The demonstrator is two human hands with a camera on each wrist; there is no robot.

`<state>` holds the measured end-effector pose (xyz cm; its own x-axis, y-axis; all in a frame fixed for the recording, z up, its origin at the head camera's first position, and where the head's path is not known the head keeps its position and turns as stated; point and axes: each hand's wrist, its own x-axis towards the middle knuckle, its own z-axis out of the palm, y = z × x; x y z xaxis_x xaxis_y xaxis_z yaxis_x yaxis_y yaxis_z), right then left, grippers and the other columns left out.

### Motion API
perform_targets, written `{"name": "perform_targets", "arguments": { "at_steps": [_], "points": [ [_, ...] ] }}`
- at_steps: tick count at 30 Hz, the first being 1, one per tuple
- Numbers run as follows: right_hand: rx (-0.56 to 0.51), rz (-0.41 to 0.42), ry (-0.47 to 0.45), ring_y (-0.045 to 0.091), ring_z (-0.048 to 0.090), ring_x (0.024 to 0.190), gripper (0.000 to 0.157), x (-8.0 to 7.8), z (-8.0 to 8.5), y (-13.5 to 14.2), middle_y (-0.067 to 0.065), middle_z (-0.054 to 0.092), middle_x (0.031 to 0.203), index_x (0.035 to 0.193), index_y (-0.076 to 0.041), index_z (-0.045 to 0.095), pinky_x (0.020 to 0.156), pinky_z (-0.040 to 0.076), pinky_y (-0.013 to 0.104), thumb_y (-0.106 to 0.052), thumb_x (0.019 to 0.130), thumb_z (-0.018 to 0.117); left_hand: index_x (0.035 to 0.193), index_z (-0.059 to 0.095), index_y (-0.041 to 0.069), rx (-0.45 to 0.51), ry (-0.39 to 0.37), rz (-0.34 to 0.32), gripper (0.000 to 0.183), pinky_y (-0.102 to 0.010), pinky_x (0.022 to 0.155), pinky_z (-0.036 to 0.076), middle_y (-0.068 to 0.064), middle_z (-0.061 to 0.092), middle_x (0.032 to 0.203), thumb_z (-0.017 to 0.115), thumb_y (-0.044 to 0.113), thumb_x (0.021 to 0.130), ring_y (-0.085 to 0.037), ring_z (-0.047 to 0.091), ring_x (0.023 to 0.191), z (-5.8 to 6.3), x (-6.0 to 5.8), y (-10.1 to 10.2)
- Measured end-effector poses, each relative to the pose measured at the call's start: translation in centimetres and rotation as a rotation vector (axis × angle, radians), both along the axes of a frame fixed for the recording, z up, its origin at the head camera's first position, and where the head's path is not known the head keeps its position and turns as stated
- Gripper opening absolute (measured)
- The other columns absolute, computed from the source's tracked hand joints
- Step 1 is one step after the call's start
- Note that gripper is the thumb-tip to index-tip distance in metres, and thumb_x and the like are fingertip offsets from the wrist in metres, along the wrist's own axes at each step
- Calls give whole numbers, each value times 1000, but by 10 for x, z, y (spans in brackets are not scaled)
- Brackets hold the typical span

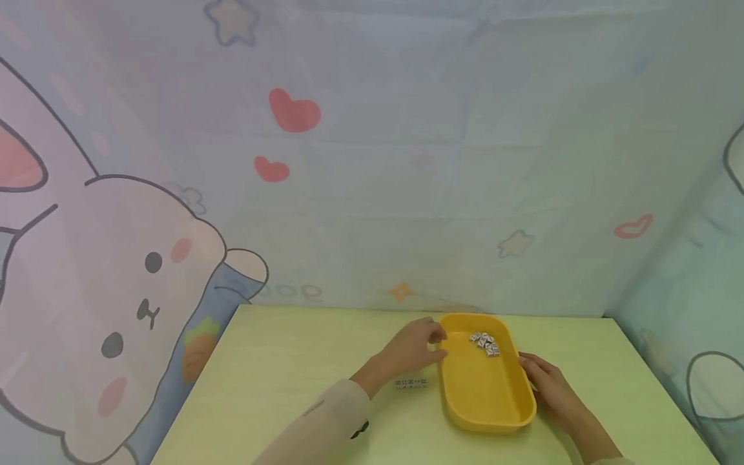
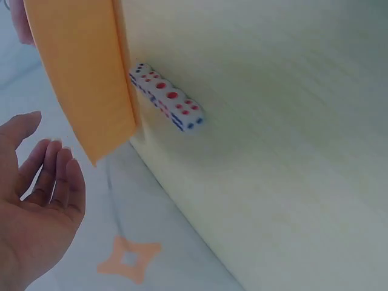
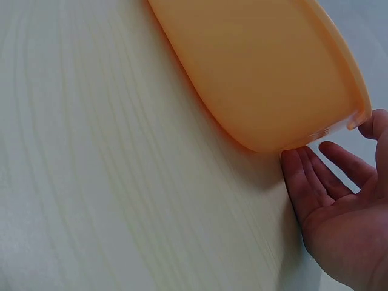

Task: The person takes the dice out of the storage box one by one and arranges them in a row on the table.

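Note:
A yellow tray (image 1: pixel 479 403) lies on the table with a small cluster of dice (image 1: pixel 485 343) in its far end. My left hand (image 1: pixel 414 345) is at the tray's left rim, fingers loosely curved and thumb apart, with nothing between them. Below that forearm, a short row of white dice (image 1: pixel 411 383) with red and blue pips lies on the table, left of the tray; the left wrist view shows this dice row (image 2: pixel 167 97) close up. At the tray's right side, my right hand (image 1: pixel 552 387) holds the edge, thumb at the rim and fingertips against the lower wall (image 3: pixel 267 136).
The pale green table (image 1: pixel 302 349) ends at a cloth backdrop (image 1: pixel 372 226) printed with hearts, stars and a large rabbit. Another cloth wall (image 1: pixel 697 310) stands along the right. A light sleeve (image 1: pixel 325 420) covers the left forearm.

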<state>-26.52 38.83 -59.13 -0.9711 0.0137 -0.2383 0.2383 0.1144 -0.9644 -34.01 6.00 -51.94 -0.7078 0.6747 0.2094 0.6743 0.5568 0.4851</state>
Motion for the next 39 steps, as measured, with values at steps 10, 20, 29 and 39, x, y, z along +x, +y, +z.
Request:
{"name": "perform_targets", "arguments": {
  "at_steps": [10,20,29,39],
  "points": [
    [35,-2,-30,13,58,127,77,-3,2,0,26,38,164,161,6,32,105,54,38,-51,112,48,127,73,9,8,-18,-16,33,-16,93,50,4,69,119,76,29,100,-12,66,109,-8,-11,47],
    [16,-20,-12,10,60,121,75,-3,0,0,25,42,161,160,7,34,101,57,37,-48,112,50,130,72,14,-97,21,45,37,-14,90,50,9,68,117,77,33,99,-1,62,104,-18,-8,88],
    [4,-9,3,11,57,127,74,0,1,0,24,41,162,160,8,34,101,57,38,-47,112,49,134,72,16,-149,-34,156,44,-15,92,50,10,67,119,82,36,95,-1,62,105,-20,-2,112],
    [-10,1,19,1,60,117,71,-1,-3,1,22,43,161,159,7,35,102,56,35,-45,113,50,117,75,20,-193,-65,257,32,-17,88,50,12,61,105,84,36,91,-3,58,96,-31,0,128]
  ]
}}
